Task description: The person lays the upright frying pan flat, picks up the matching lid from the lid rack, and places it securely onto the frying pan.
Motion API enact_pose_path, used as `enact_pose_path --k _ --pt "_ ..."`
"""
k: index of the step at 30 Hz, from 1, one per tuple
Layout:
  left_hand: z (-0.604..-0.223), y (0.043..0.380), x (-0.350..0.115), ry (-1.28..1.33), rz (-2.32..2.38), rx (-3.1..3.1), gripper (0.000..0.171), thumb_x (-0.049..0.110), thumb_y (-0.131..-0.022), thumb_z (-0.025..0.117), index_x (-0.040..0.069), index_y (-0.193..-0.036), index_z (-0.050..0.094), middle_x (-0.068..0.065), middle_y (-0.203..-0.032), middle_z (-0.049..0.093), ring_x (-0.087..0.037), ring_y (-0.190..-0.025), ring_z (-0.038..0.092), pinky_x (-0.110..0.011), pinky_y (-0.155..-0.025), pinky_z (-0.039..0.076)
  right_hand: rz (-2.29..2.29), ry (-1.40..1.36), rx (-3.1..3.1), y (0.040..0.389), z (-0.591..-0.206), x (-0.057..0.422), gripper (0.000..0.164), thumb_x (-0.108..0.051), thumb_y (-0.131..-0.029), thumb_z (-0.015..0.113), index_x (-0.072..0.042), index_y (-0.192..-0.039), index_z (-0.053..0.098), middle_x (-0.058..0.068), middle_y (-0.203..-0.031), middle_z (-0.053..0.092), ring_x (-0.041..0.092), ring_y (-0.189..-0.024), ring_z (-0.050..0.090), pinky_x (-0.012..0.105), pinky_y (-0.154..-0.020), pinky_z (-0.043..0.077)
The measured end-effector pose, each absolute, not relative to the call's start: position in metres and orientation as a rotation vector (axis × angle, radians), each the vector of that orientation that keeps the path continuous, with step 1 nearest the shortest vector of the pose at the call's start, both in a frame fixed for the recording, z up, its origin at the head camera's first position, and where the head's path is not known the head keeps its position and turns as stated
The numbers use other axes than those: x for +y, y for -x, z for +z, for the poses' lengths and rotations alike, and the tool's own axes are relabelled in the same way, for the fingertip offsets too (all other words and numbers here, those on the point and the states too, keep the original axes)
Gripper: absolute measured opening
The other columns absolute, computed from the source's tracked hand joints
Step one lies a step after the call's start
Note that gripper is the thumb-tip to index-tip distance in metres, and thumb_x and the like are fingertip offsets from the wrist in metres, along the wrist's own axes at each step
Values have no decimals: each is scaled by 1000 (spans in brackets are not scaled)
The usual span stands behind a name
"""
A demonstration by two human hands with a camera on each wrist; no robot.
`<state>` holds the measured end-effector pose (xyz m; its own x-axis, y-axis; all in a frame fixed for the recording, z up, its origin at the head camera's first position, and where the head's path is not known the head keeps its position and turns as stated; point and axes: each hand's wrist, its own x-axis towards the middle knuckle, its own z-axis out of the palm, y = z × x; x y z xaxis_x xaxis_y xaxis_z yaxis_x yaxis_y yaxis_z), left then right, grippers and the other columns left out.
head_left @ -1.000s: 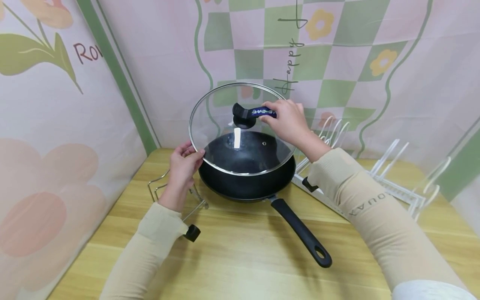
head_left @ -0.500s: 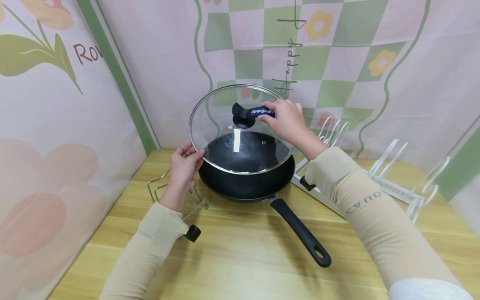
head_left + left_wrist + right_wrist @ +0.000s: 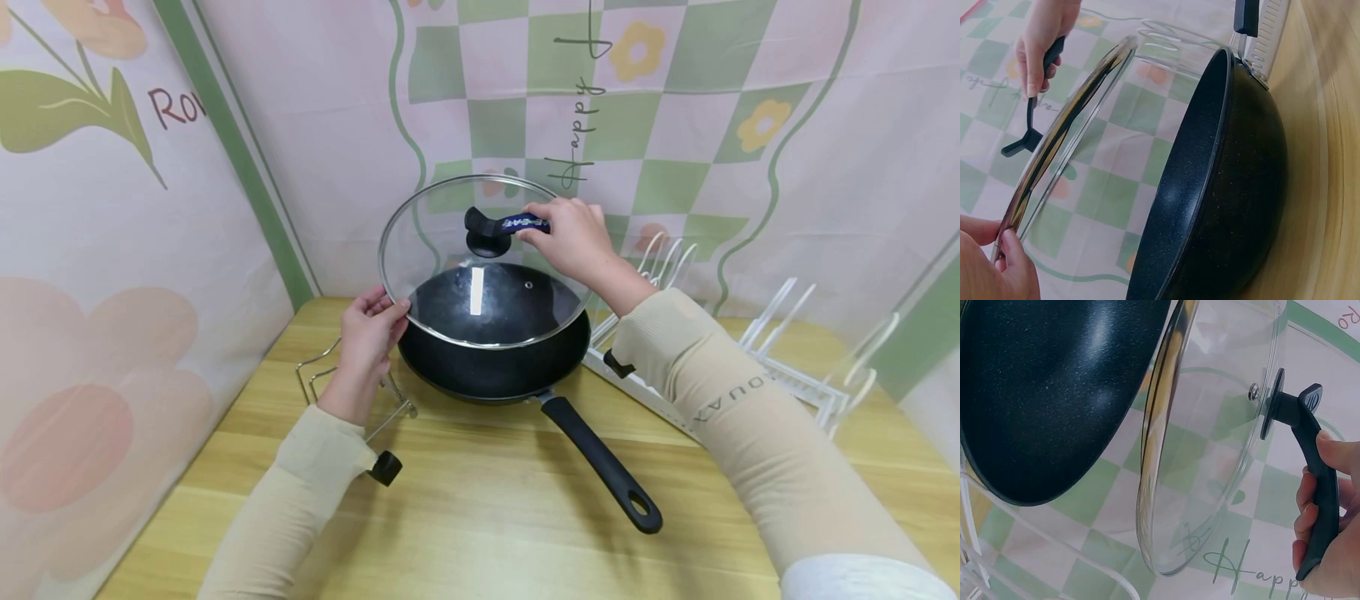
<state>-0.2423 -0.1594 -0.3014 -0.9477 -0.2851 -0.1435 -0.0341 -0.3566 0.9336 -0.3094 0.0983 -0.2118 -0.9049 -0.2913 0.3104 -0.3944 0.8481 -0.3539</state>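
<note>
A round glass lid [image 3: 442, 217] with a metal rim hangs above a black frying pan [image 3: 487, 375], with a gap between them in both wrist views. My right hand [image 3: 573, 237] grips the lid's black handle [image 3: 1322, 487], fingers curled round it. At the lid's left edge, my left hand [image 3: 367, 333] pinches the rim between thumb and fingers, as the left wrist view also shows. The pan sits on the wooden table, its long black handle [image 3: 600, 462] pointing towards me and to the right. No food shows inside the pan.
Left of the pan, partly behind my left wrist, stands a thin metal wire rack [image 3: 315, 375]. A white rack [image 3: 795, 383] with upright prongs is on the right, partly hidden by my right sleeve. A patterned cloth [image 3: 675, 125] hangs behind the wooden table [image 3: 480, 517].
The far edge of the lid has dipped slightly, so the lid lies a little flatter. Both hands keep their hold and stay in almost the same place.
</note>
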Motion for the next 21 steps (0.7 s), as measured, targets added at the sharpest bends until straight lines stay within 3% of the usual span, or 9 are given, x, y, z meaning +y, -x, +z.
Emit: enact_pose_path --k 21 --pt "-308 239 -159 -459 -2467 -1653 56 -11 -95 62 -1 -148 46 -4 -108 52 -4 -71 59 -15 -76 56 634 -533 -2790 311 -221 98 33 -28 -101 68 -11 -129 69 18 -120 68 37 -112 55 51 -95 32"
